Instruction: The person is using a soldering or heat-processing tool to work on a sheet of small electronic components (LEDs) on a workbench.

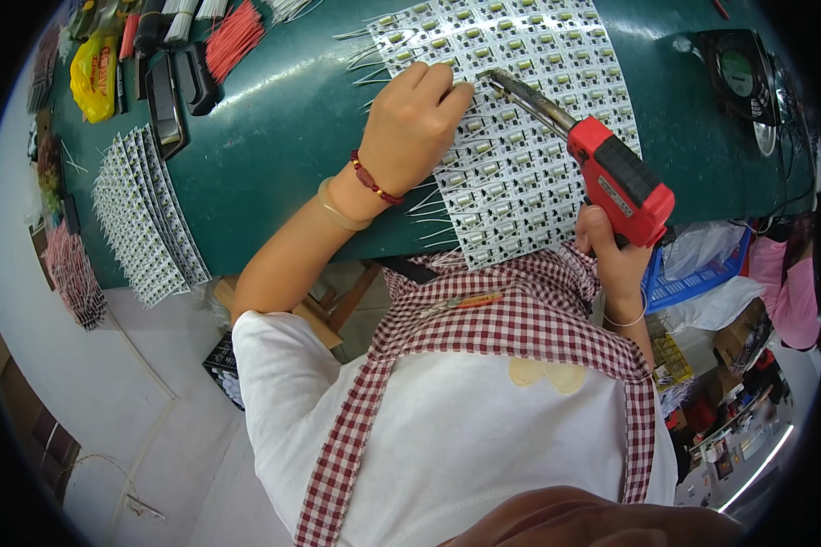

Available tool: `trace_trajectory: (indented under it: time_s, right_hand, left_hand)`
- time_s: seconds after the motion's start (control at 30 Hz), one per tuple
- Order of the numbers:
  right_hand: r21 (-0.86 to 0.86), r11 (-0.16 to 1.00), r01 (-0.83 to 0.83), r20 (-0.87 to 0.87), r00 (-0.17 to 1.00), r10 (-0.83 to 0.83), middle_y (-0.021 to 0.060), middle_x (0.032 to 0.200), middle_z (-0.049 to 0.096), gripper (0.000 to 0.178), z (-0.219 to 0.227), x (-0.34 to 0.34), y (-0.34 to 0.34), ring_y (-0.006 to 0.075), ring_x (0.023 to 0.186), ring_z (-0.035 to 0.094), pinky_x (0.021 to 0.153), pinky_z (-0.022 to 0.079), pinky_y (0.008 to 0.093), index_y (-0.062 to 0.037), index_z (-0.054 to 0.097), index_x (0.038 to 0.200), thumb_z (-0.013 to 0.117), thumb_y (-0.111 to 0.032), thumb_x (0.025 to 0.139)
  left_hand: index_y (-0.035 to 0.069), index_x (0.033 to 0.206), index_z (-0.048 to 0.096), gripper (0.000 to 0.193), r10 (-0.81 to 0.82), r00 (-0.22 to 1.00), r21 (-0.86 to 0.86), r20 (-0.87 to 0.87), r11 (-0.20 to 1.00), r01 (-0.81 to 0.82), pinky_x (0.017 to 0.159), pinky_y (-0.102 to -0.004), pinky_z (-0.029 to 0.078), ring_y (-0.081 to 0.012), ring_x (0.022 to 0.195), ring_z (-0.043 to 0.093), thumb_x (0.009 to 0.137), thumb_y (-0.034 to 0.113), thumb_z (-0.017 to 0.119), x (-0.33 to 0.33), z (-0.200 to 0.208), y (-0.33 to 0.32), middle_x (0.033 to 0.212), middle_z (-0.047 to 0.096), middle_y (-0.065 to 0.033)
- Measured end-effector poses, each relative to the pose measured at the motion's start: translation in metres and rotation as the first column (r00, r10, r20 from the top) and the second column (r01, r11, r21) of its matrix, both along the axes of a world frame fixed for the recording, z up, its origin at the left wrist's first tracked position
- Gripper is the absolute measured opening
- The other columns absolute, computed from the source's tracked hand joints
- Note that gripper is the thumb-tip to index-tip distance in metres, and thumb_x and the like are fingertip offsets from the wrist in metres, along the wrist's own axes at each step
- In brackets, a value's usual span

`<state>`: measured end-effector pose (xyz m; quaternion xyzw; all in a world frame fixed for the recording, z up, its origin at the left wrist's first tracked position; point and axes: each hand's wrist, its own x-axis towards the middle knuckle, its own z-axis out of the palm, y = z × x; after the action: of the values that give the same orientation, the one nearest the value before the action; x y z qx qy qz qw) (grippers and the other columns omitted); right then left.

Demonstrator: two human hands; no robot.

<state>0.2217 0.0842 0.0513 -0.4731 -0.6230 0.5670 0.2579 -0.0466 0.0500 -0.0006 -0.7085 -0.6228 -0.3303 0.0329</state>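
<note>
The right hand point(611, 260) has its grip closed round the handle of a red and black gun point(616, 182), which slants up and to the left over a sheet point(531, 137) of small white circuit boards. The gun's thin metal tip point(500, 78) points at the upper part of the sheet, near the fingers of the left hand point(415, 114); whether it touches the boards I cannot tell. The left hand is over the sheet's left side with its fingers bent, and since the fingertips are hidden I cannot tell whether that grip pinches anything. The sheet lies on the green bench point(287, 118), its lower end close against a checked apron point(483, 319), and white wires point(436, 219) stick out along its left edge. A dark red bracelet point(367, 173) and a pale bangle point(341, 210) circle the left wrist. Farther left on the bench, a fanned stack point(137, 214) of similar sheets lies by the edge, with a phone point(165, 109), a yellow bag point(93, 77) and a bundle of red wires point(234, 41) beyond it. A black device point(739, 77) stands right of the sheet, well apart from it
</note>
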Motion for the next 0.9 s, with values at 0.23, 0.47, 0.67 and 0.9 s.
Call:
trace_trajectory:
  time_s: [0.23,0.47,0.67,0.9]
  right_hand:
    - [0.012,0.999,-0.033,0.197,0.98,0.03,0.0047,0.085,0.066,0.025,-0.0013,0.0019,-0.0013,0.0116,0.073,0.061,0.066,0.049,0.0272,-0.0011,0.064,0.094,0.077,-0.014,0.077]
    - [0.216,0.97,-0.111,0.107,0.99,0.089,0.0016,0.063,0.055,0.013,0.004,-0.0031,-0.0013,0.0087,0.054,0.051,0.051,0.04,0.0241,0.0001,0.059,0.081,0.064,-0.009,0.088]
    - [0.056,0.998,-0.037,0.135,0.99,0.029,0.0042,0.085,0.067,0.023,-0.0023,0.0019,-0.0021,0.0109,0.07,0.061,0.064,0.048,0.0264,-0.0012,0.066,0.095,0.077,-0.011,0.077]
    - [0.08,0.996,-0.037,0.136,0.99,0.026,0.0044,0.088,0.066,0.024,-0.0036,0.0039,-0.0049,0.011,0.074,0.06,0.066,0.048,0.0266,-0.0013,0.065,0.096,0.077,-0.011,0.077]
  left_hand:
    - [0.004,0.084,0.067,0.02,-0.022,1.0,0.015,0.014,1.0,0.022,0.057,-0.0312,0.043,-0.0214,0.064,0.049,0.065,-0.003,0.065,-0.0011,-0.0005,0.0024,0.069,0.044,-0.0064]
    - [0.001,0.077,0.057,0.012,-0.023,0.999,-0.059,-0.036,0.998,0.021,0.066,-0.032,0.047,-0.023,0.072,0.051,0.065,0.001,0.06,-0.001,0.004,-0.0005,0.079,0.051,-0.0086]
    - [0.001,0.078,0.058,0.013,-0.014,0.999,-0.046,-0.043,0.999,0.012,0.065,-0.0319,0.047,-0.0225,0.072,0.052,0.065,0.001,0.06,0.0005,0.0044,-0.0001,0.078,0.051,-0.0084]
    - [0.003,0.084,0.066,0.022,-0.008,1.0,0.009,-0.017,1.0,0.008,0.057,-0.0312,0.043,-0.0216,0.064,0.049,0.063,-0.003,0.062,0.0014,0.0041,0.0013,0.07,0.044,-0.0067]
